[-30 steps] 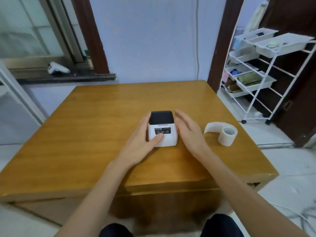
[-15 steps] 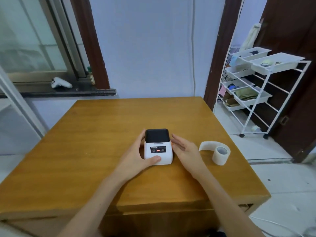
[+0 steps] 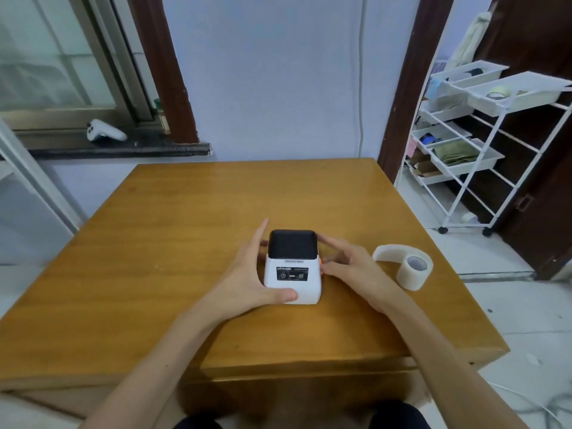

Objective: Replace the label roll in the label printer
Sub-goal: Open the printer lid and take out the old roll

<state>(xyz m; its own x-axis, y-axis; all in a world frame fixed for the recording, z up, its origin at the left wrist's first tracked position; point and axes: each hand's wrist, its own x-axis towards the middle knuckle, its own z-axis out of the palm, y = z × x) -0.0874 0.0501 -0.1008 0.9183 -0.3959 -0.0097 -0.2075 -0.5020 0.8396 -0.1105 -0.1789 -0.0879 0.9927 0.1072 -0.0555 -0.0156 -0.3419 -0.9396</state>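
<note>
With the label printer (image 3: pixel 292 266) standing closed on the surface (image 3: pixel 173 243) and the fresh label roll (image 3: pixel 413 267) waiting just to its right, the left hand (image 3: pixel 247 281) should brace the body—thumb at the front, fingers along the side—while the right hand (image 3: pixel 349 269), fingers loosely curled and holding nothing, presses the orange side catch (image 3: pixel 322 261) to release the lid.
</note>
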